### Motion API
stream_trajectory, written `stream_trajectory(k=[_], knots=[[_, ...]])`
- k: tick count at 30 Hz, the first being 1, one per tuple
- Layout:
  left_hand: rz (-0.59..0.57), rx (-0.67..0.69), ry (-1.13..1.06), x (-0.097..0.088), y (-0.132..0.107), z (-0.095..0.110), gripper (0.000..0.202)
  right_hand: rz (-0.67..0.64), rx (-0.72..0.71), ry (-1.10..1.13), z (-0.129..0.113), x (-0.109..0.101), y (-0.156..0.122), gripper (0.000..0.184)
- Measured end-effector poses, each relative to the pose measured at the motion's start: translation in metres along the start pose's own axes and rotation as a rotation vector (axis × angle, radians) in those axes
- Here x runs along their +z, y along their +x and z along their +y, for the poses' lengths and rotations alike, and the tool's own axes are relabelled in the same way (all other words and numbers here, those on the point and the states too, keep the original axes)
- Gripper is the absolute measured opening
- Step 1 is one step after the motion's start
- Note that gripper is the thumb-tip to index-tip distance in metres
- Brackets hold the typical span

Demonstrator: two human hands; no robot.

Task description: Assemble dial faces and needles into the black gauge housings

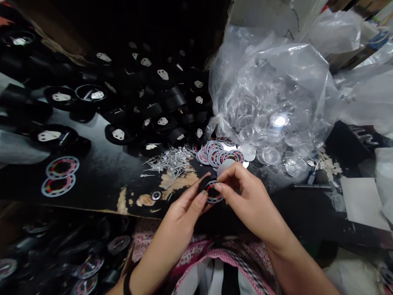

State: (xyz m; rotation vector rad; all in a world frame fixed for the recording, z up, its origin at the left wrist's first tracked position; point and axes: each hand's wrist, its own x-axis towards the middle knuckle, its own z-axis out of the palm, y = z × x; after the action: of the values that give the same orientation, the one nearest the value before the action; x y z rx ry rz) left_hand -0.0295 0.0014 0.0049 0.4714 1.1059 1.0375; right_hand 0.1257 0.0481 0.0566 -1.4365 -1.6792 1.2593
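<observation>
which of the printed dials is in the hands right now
The dial pinched between the left hand and right hand; the dial heap beyond and the overlapping pair at the picture's left lie on the table instead.

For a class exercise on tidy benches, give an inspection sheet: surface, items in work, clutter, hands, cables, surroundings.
Surface: black bench top, pale worn patches near front edge.
Items in work: printed dial against a dark part, partly hidden.
Clutter: heaped pale pointers, overlapping loose dials, clear plastic bag with round clear covers.
Hands: left hand and right hand grip the dial.
Cables: nothing seen.
Surroundings: black housings behind; dial-faced units below, left.
</observation>
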Motion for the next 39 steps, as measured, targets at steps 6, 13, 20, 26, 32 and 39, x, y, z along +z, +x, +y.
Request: stream_trajectory(k=[6, 13, 20, 26, 32, 39], knots=[[-0.083, -0.055, -0.03, -0.007, 0.003, 0.003, 0.036, -0.064, -0.027, -0.043, -0.003, -0.005, 0.002, 0.009], [-0.139, -0.015, 0.072, -0.005, 0.003, 0.006, 0.035, -0.086, 0.015, -0.171, -0.001, -0.002, 0.004, 0.008], [0.047, 0.13, 0.464, -0.037, -0.019, 0.008, 0.031, -0.228, -0.018, -0.18, -0.001, 0.02, 0.0, 0.011], [0.442, 0.173, -0.004, -0.068, -0.036, 0.018, 0.024, -0.313, -0.444, -0.791, -0.017, 0.065, 0.033, 0.013], [0.439, 0.154, -0.29, -0.062, -0.032, 0.023, 0.019, -0.352, -0.521, -0.975, -0.02, 0.087, 0.056, 0.016], [0.199, -0.11, -0.571, -0.036, -0.017, 0.028, 0.012, -0.229, -0.264, -0.566, -0.007, 0.05, 0.047, 0.005]])
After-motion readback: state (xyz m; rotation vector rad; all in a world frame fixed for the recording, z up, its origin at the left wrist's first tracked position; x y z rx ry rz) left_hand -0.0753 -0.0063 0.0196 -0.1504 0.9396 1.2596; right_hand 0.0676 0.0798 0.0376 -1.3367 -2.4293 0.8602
